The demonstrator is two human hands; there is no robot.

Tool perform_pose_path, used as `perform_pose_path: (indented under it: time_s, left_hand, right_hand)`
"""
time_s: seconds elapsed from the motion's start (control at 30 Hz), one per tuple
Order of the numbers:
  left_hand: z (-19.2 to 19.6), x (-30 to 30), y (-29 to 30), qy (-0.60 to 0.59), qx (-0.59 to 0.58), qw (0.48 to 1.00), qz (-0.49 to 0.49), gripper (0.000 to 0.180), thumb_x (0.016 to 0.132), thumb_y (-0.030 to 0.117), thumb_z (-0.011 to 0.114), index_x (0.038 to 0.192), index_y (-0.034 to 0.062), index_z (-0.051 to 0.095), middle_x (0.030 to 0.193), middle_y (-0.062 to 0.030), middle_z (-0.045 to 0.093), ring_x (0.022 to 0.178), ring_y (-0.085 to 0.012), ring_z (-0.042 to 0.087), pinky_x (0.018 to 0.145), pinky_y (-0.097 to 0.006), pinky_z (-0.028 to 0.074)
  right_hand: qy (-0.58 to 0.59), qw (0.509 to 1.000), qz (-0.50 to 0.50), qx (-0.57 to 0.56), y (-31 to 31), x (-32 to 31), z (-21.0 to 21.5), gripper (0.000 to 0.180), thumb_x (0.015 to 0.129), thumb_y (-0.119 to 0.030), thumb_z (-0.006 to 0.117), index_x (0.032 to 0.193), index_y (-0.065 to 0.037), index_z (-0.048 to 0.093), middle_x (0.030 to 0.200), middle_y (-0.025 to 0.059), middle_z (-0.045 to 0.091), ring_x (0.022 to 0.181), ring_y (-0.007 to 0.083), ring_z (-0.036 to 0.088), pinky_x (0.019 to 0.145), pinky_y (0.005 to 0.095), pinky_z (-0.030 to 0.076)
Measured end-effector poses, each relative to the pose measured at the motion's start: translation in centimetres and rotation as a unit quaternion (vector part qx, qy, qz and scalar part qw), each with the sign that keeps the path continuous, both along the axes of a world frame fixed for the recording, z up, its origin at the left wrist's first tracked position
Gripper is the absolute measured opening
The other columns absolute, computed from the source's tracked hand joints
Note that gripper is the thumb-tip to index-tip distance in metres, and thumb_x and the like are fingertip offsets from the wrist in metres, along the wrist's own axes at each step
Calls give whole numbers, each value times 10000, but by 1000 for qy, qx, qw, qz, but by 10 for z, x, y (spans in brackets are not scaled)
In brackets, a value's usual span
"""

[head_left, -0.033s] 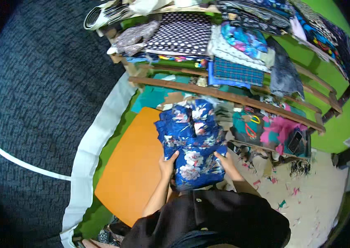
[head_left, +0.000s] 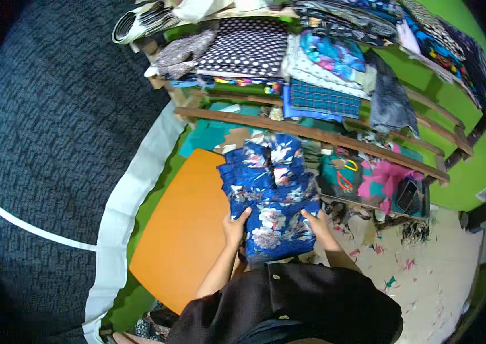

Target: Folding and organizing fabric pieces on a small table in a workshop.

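A folded blue floral garment (head_left: 271, 200) is held up in front of my body, its white and pink flowers facing up. Layered, ruffle-like folds show along its upper left side. My left hand (head_left: 235, 228) grips its left edge, with the thumb on top and the fingers underneath, out of sight. On the opposite edge, my right hand (head_left: 319, 226) clasps the cloth the same way. Below and to the left of the garment is an orange board or tabletop (head_left: 177, 229).
Wooden shelf rails (head_left: 312, 135) run across ahead, under stacked fabrics (head_left: 243, 49). On the lower right surface lie red-and-yellow-handled scissors (head_left: 345, 178), pink cloth (head_left: 378, 180) and a dark phone-like object (head_left: 407, 196). Scraps litter the pale floor (head_left: 380, 298). A dark textured surface (head_left: 53, 143) fills the left.
The garment and both hands appear slightly farther right, while the shelves shift slightly left in view. Both hands keep their hold.
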State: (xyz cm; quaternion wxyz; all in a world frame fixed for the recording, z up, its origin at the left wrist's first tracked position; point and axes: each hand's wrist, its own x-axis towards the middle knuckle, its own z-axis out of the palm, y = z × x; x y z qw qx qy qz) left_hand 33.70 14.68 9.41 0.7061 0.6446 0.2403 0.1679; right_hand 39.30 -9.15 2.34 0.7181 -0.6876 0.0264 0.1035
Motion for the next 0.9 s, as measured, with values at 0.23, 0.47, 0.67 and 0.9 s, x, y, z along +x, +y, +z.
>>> perform_pose_path:
  time_s: [0.23, 0.47, 0.67, 0.9]
  left_hand:
    - [46, 42, -137, -108, 55, 981, -149, 241, 737, 128, 665, 905, -29, 593, 808, -78, 628, 723, -121, 566, 686, -268, 458]
    - [173, 136, -232, -197, 82, 926, -311, 315, 757, 266, 644, 906, -10, 606, 788, -74, 622, 714, -128, 575, 668, -274, 464]
    - [221, 231, -301, -168, 98, 914, -357, 418, 775, 388, 592, 884, -15, 611, 797, -77, 619, 695, -143, 567, 663, -274, 441]
    - [226, 293, -330, -273, 35, 888, -368, 377, 837, 362, 528, 954, 7, 578, 879, -41, 601, 770, -114, 552, 719, -249, 422]
  right_hand:
    - [-130, 985, -116, -20, -155, -19, 126, 229, 759, -114, 624, 952, -8, 563, 875, 15, 583, 774, 97, 520, 735, 256, 411]
    - [-47, 989, -140, -19, -271, 42, 258, 303, 753, -190, 633, 987, -11, 563, 873, 42, 597, 767, 125, 555, 718, 267, 441]
    - [-154, 974, -98, -134, -365, 143, 293, 501, 765, -389, 593, 1061, 13, 549, 981, 77, 593, 816, 157, 579, 752, 278, 450]
    - [-252, 958, -129, -44, -386, 209, 297, 628, 733, -472, 612, 1044, 64, 509, 961, 103, 580, 824, 192, 570, 798, 271, 417]
